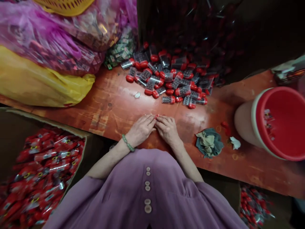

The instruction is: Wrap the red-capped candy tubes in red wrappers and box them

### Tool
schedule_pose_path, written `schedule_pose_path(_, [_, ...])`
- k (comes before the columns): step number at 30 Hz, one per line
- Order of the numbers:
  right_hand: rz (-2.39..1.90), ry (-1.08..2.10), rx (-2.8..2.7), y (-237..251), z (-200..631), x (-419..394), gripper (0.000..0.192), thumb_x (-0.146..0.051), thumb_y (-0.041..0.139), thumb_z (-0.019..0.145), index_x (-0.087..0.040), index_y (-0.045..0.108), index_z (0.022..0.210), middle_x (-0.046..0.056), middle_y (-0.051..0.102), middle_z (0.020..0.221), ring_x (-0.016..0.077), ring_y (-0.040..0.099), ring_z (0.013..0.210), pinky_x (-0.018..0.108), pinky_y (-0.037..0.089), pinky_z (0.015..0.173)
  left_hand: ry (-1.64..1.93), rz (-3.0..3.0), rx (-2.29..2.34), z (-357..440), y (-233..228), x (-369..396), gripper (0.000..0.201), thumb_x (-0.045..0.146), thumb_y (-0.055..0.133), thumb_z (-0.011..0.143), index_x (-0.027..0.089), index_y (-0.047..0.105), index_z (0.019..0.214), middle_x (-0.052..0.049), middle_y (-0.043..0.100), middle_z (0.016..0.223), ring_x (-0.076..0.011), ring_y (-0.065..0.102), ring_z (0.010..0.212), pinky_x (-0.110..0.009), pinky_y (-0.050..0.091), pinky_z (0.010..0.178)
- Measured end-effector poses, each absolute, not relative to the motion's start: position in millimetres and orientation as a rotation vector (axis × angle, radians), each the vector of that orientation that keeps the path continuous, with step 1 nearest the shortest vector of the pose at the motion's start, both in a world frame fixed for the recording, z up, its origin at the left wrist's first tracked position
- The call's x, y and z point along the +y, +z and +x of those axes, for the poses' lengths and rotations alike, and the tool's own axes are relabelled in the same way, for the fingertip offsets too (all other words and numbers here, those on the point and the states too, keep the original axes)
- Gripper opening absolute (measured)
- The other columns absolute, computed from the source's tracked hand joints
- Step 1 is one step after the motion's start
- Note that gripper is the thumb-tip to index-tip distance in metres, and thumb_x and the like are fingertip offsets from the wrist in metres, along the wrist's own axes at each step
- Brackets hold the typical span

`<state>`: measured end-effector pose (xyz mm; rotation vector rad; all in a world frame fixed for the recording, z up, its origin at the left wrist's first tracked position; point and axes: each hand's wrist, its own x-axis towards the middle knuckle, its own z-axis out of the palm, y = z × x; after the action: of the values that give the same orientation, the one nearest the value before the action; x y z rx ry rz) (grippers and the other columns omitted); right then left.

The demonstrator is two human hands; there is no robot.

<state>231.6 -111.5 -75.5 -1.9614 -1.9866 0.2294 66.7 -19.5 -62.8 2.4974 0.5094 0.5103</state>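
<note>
Red and very small, a plastic piece (pixel 156 116) is showing between the fingertips of both hands, which are meeting at the near edge of the wooden table (pixel 114 105). The left hand (pixel 141 128) and right hand (pixel 168 128) are resting on the wood with fingers curled inward, pinching the piece from either side; the heels are lying flat, probably steadying such fine work. A green bead bracelet (pixel 128 144) is circling the left wrist. Just beyond, within easy reach, a heap of clear capsules with red caps (pixel 170 81) is spilling from a dark bag. A crumpled green cloth (pixel 209 142) is lying to the right, near a tilted red bucket (pixel 283 124). Glossy red packets (pixel 40 171) are filling a cardboard box at lower left.
</note>
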Motion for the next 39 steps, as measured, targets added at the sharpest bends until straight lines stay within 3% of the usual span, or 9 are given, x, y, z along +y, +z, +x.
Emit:
schedule_pose_path(8, [-1.934,0.562,-1.952,-41.9,251.1,-100.9,0.022,-0.026,0.054,0.098,-0.023,0.071,0.112,0.009,0.074,0.112,0.0242,0.065,0.1,0.041,0.05,0.088,0.559,2.615,0.461,70.5,-69.3,-6.1,0.03,0.011,0.047,0.095,0.013,0.071,0.113,-0.017,0.071,0.117,-0.0293,0.064,0.113,-0.047,0.053,0.094])
schedule_pose_path(10, [-2.033,0.464,-1.887,-38.3,267.8,-86.5,0.024,-0.025,0.052,0.098,-0.02,0.071,0.11,0.011,0.073,0.103,0.0263,0.063,0.095,0.043,0.051,0.086,0.506,2.663,0.468,71.9,-68.2,-3.9,0.026,0.01,0.047,0.094,0.013,0.072,0.102,-0.015,0.073,0.109,-0.0273,0.065,0.099,-0.043,0.054,0.083])
schedule_pose_path(12, [-2.126,0.297,-1.866,-38.9,282.3,-67.1,0.027,-0.02,0.052,0.095,-0.018,0.07,0.116,0.014,0.07,0.112,0.0299,0.059,0.103,0.048,0.05,0.09,0.442,2.685,0.485,74.3,-67.7,-2.7,0.025,0.008,0.045,0.093,0.013,0.07,0.093,-0.014,0.072,0.1,-0.0257,0.063,0.089,-0.041,0.053,0.078])
schedule_pose_path(17, [-2.37,0.197,-2.028,-41.0,292.8,-26.1,0.05,-0.005,0.045,0.088,-0.012,0.056,0.136,0.02,0.063,0.121,0.0322,0.054,0.103,0.048,0.048,0.086,0.377,2.654,0.538,78.9,-68.1,-2.9,0.027,0.005,0.039,0.092,0.014,0.065,0.091,-0.012,0.066,0.088,-0.0243,0.059,0.084,-0.038,0.052,0.08])
schedule_pose_path(20, [-2.43,0.25,-2.158,-36.0,288.7,-19.2,0.05,-0.002,0.039,0.088,-0.01,0.053,0.135,0.02,0.062,0.113,0.0296,0.056,0.097,0.043,0.046,0.081,0.37,2.629,0.54,79.3,-68.1,-2.8,0.025,0.008,0.042,0.095,0.011,0.067,0.101,-0.012,0.067,0.094,-0.024,0.06,0.09,-0.036,0.052,0.086])
schedule_pose_path(23, [-2.416,0.305,-2.225,-29.9,287.3,-23.6,0.046,-0.003,0.042,0.086,-0.01,0.054,0.13,0.02,0.06,0.114,0.0272,0.058,0.092,0.039,0.045,0.078,0.291,2.594,0.529,78.7,-66.4,-1.2,0.025,0.019,0.047,0.098,0.011,0.07,0.096,-0.013,0.068,0.094,-0.0238,0.062,0.089,-0.036,0.053,0.083])
schedule_pose_path(28, [-2.371,0.333,-2.128,-21.2,294.8,-49.1,0.056,-0.01,0.047,0.084,-0.014,0.044,0.14,0.018,0.058,0.119,0.0283,0.06,0.093,0.038,0.048,0.074,0.208,2.49,0.553,78.3,-60.0,3.7,0.03,0.027,0.047,0.1,0.012,0.073,0.098,-0.013,0.069,0.098,-0.023,0.064,0.095,-0.036,0.053,0.086])
schedule_pose_path(36, [-2.131,0.402,-1.527,-47.2,303.4,-111.8,0.035,-0.017,0.053,0.078,-0.018,0.052,0.113,0.008,0.064,0.098,0.0231,0.062,0.085,0.041,0.054,0.079,0.245,2.38,0.639,80.8,-60.1,15.3,0.018,0.017,0.059,0.089,0.013,0.075,0.081,-0.008,0.07,0.081,-0.0188,0.065,0.075,-0.031,0.051,0.072])
schedule_pose_path(39, [-2.082,0.416,-1.364,-62.2,305.2,-129.9,0.038,-0.022,0.057,0.078,-0.018,0.052,0.116,0.009,0.063,0.101,0.0244,0.063,0.088,0.046,0.055,0.083,0.44,2.249,0.694,78.0,-61.5,16.1,0.008,0.017,0.069,0.081,0.017,0.075,0.076,-0.004,0.072,0.075,-0.0161,0.065,0.069,-0.028,0.05,0.067])
